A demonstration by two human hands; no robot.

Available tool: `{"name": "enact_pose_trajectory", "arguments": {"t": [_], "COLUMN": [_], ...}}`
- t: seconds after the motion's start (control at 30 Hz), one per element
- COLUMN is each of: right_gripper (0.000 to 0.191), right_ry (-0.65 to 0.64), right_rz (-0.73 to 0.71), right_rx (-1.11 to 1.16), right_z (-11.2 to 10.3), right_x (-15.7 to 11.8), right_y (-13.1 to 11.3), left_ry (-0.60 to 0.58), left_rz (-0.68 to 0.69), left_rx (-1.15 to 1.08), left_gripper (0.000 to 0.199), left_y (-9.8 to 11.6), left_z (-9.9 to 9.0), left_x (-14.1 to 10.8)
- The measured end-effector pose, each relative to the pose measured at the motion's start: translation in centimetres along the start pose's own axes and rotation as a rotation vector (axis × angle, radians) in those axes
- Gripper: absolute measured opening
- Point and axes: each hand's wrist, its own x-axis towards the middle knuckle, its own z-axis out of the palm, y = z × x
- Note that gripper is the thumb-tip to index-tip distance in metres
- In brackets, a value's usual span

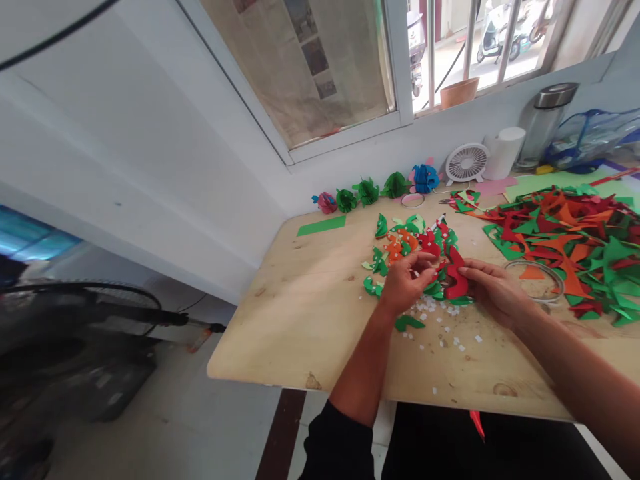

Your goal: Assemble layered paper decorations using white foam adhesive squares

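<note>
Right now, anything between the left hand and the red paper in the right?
Nothing visible blocks the left hand from the red paper in the right hand; loose paper pieces lie on the table below.

Colours of the work surface and its surroundings. The tabletop is pale yellow-tan, patterned with brown knots. At its centre, the curved paper piece is red; the small cut shapes are green, orange and red, many dotted with white squares. Loose paper bits nearby are white. To the right, the scrap heap mixes red, orange and several greens. Along the far edge, from left to right, the ornaments comprise a pink one with blue, three green ones and a blue one with pink parts. The paper strip is green; the fan, white; the sleeve, black.
</note>
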Motion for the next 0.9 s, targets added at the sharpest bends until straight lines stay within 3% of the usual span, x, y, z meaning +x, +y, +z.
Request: {"name": "enact_pose_trajectory", "arguments": {"t": [0.17, 0.23, 0.3, 0.37, 0.47, 0.67, 0.9], "right_gripper": [0.012, 0.013, 0.012, 0.012, 0.011, 0.01, 0.01], "right_ry": [0.013, 0.021, 0.026, 0.03, 0.036, 0.019, -0.013], "right_rz": [0.036, 0.043, 0.038, 0.033, 0.033, 0.006, 0.015], "right_rx": [0.015, 0.04, 0.059, 0.074, 0.07, 0.016, 0.012], "right_z": [-0.4, -0.3, -0.1, 0.1, 0.3, 0.2, -0.2], "right_x": [0.3, 0.2, 0.0, -0.2, -0.4, -0.3, -0.1], "right_y": [-0.1, -0.1, -0.2, -0.3, -0.4, -0.3, -0.1], "left_ry": [0.076, 0.006, -0.147, -0.262, -0.313, -0.352, -0.324], "left_rz": [0.027, -0.019, -0.072, -0.078, -0.054, -0.029, -0.021], "left_rx": [0.405, 0.619, 0.819, 0.954, 1.083, 1.208, 1.167], "left_gripper": [0.019, 0.018, 0.019, 0.024, 0.028, 0.02, 0.012], "left_y": [1.5, 0.8, -0.4, -1.7, -3.3, -4.0, -4.1], "left_z": [-5.7, -7.5, -8.5, -8.9, -8.9, -8.8, -9.2], "left_x": [-0.7, -1.0, -1.3, -1.6, -1.9, -2.1, -2.1]}}
